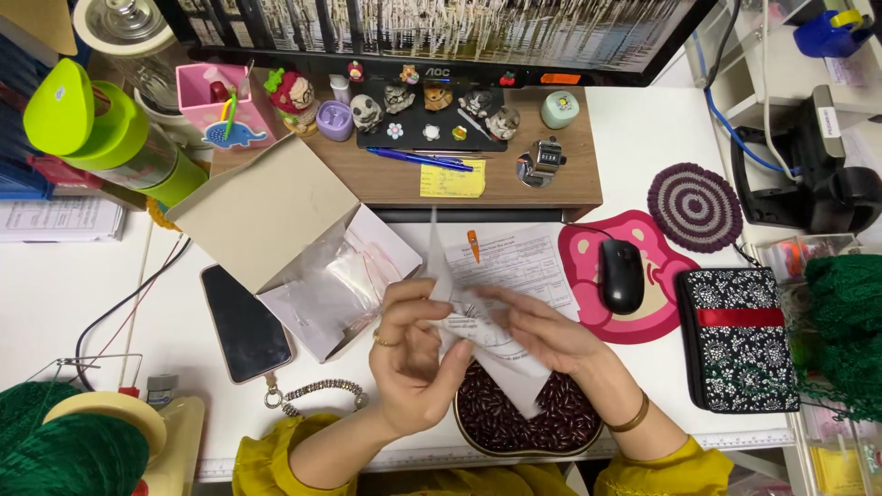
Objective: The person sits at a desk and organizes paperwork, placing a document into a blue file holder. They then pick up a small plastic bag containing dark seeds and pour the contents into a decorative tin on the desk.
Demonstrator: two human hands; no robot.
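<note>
Both hands meet over the bowl of dark red beans (528,424), which serves as the landmark here. The left hand (415,358) has its fingers curled and pinches the left edge of a small clear plastic bag (496,363); the right hand (542,332) grips the bag's other side with thumb and fingers pressed onto it. The bag hangs just above the bowl's upper rim, its lower corner dipping over the beans. A gold ring sits on the left hand and a gold bangle (634,418) on the right wrist.

Just behind the bowl, under the hands, lies a printed paper form (514,262) with an orange clip (472,244) on it. Up and left of the bowl stands an open white cardboard box (276,220) holding more clear bags, and directly left of the bowl a black phone (243,321) lies face down with a beaded strap. Up and right of the bowl, a black mouse (622,274) rests on a pink mouse pad (675,276); further right is a black floral pouch (740,335) with a red band. Far left of the bowl, green yarn (64,450) sits at the desk's near corner
</note>
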